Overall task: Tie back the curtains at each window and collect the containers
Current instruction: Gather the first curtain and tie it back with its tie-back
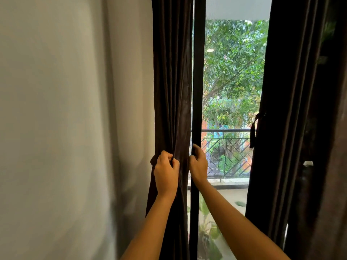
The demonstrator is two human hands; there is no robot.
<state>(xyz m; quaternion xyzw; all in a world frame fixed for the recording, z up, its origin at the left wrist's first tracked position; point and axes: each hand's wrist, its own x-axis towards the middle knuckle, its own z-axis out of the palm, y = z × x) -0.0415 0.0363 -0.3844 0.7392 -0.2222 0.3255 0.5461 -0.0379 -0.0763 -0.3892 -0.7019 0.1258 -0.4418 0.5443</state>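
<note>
Lower centre: gathered left curtain is gripped by left hand; right hand is curled at its window-side edge, apparently pinching fabric.

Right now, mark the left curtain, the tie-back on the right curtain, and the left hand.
left curtain (pixel 171 81): head view, folds at mid-height.
tie-back (pixel 253 132): head view, hanging strap.
left hand (pixel 166 171): head view, back of the hand.
</note>
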